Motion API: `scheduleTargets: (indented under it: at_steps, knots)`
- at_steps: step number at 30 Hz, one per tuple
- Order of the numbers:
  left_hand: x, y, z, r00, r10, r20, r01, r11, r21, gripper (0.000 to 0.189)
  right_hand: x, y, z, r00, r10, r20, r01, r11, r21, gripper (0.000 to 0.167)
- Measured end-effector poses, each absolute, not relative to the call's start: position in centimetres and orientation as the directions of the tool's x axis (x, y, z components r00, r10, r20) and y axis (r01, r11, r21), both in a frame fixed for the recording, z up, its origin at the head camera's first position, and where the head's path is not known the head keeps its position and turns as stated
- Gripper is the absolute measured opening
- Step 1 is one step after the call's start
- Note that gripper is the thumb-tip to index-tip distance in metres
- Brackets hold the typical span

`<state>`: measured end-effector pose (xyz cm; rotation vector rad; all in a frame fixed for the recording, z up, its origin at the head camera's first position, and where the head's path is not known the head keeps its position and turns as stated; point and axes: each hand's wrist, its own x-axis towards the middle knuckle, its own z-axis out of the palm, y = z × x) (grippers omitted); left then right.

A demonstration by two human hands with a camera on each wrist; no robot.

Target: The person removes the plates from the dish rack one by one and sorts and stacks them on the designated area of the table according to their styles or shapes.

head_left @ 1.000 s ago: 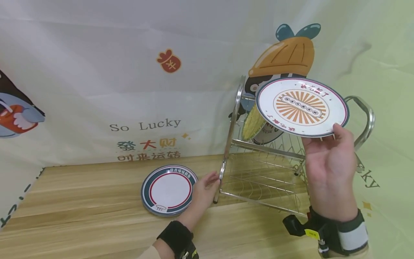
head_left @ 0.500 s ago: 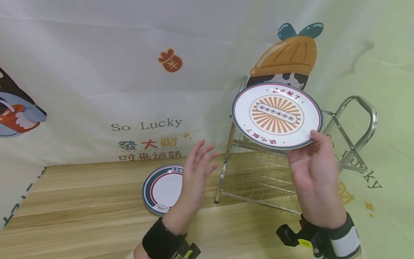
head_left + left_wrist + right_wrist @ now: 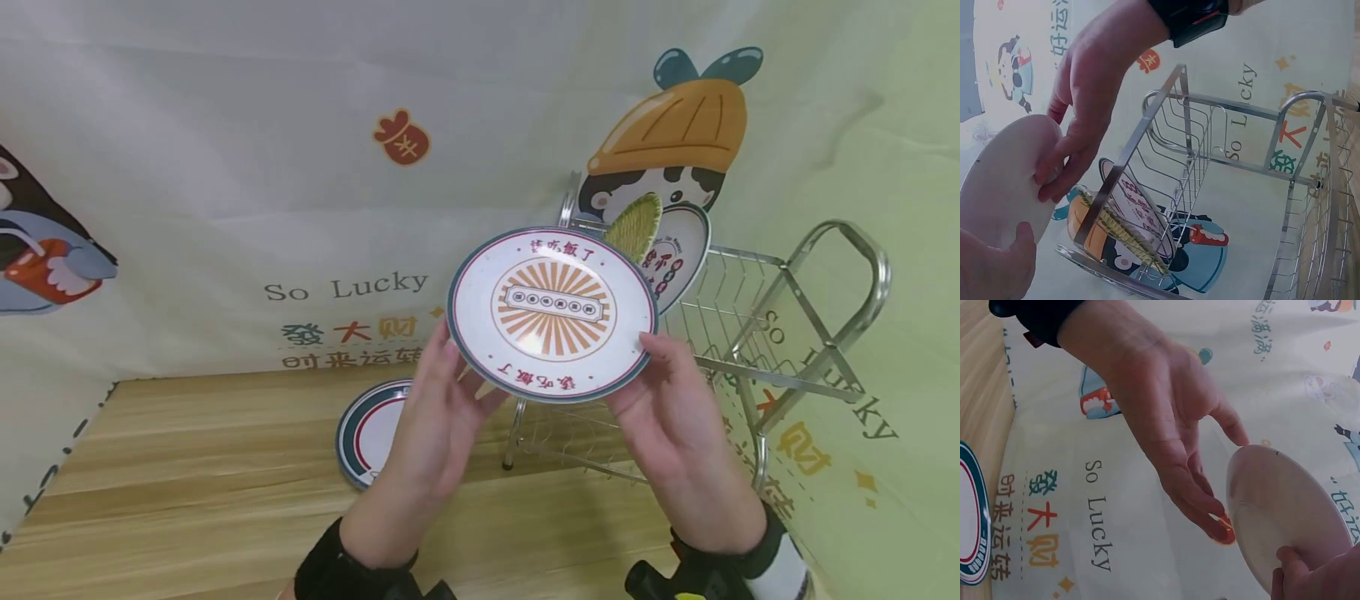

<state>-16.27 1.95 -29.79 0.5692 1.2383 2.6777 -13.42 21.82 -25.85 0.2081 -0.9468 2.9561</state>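
Note:
My right hand [image 3: 675, 412] grips a white plate [image 3: 555, 312] by its right edge, thumb on the upper rim and fingers underneath. A blue rim, red lettering and an orange sunburst decorate its face, which tilts toward me. At the plate's left edge is my left hand [image 3: 438, 417], its fingers extended. The right wrist view catches the left hand [image 3: 1160, 419] with its thumb at the rim of the plate [image 3: 1272, 506] and its other fingers spread apart from the underside. From the left wrist camera, fingers of the right hand [image 3: 1085, 112] overlap the pale underside.
Behind the plate stands a two-tier metal dish rack [image 3: 780, 379]. Its upper tier holds an upright plate [image 3: 686, 250] and a yellow-green textured oval thing [image 3: 636, 227]. Left of it, a blue-rimmed plate [image 3: 367, 433], partly hidden by my left arm, lies on the wooden table [image 3: 187, 500].
My left hand has left the rack's post and come up to the plate's left edge. My right hand has carried the plate left and down, away from the rack.

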Motion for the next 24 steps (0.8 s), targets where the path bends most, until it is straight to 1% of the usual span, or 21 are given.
scheduleTargets:
  at_steps: [2, 6, 12, 18, 21, 24]
  knots:
    - [-16.1, 1.6, -29.6, -0.927, 0.266, 0.265, 0.022, -0.665, 0.747, 0.043, -13.4, 21.3, -26.1, -0.992, -0.018, 0.124, -0.064, -0.782, -0.620, 0.057]
    - [-16.0, 1.1, -29.7, -0.943, 0.252, 0.217, -0.015, -0.685, 0.728, 0.045, -13.6, 20.6, -26.6, -0.996, -0.026, 0.086, -0.038, -0.749, -0.662, 0.055]
    - [-16.0, 0.5, -30.0, -0.964, 0.219, 0.150, -0.048, -0.699, 0.713, 0.044, -14.0, 20.1, -27.1, -0.997, -0.046, 0.060, -0.007, -0.733, -0.680, 0.055]
    - [-15.9, 0.0, -30.0, -0.971, 0.202, 0.127, -0.057, -0.715, 0.696, 0.044, -14.2, 20.0, -27.1, -0.993, -0.090, 0.082, 0.005, -0.700, -0.714, 0.054]
    - [-15.7, -0.4, -29.9, -0.974, 0.194, 0.119, -0.057, -0.716, 0.696, 0.044, -14.3, 20.0, -26.9, -0.990, -0.103, 0.098, -0.008, -0.647, -0.763, 0.051]
    - [-15.6, -0.7, -29.8, -0.979, 0.174, 0.110, -0.050, -0.718, 0.694, 0.045, -14.2, 20.1, -26.4, -0.991, -0.055, 0.120, -0.073, -0.535, -0.842, 0.049]
